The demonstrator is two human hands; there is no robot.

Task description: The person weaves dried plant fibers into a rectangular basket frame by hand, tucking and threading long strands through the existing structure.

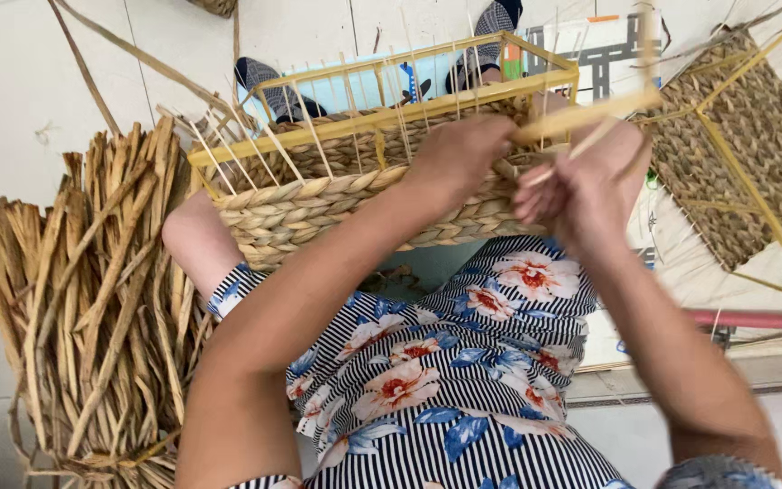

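A half-woven straw basket [319, 204] on a yellow wire frame [382, 118] rests against my knees, its lower rows made of thick braided fibre. My left hand [459, 154] presses on the woven wall near the basket's right corner. My right hand [590, 177] is beside it, fingers closed on a pale straw strand [581, 116] that runs up to the right over the frame. My lap is covered by a striped dress with flowers [445, 380].
A big bundle of dried straw strands [92, 299] lies on the tiled floor at my left. A second woven panel on a yellow frame [744, 145] stands at the right. A red rod [753, 319] lies below it. Sandalled feet [273, 86] show beyond the basket.
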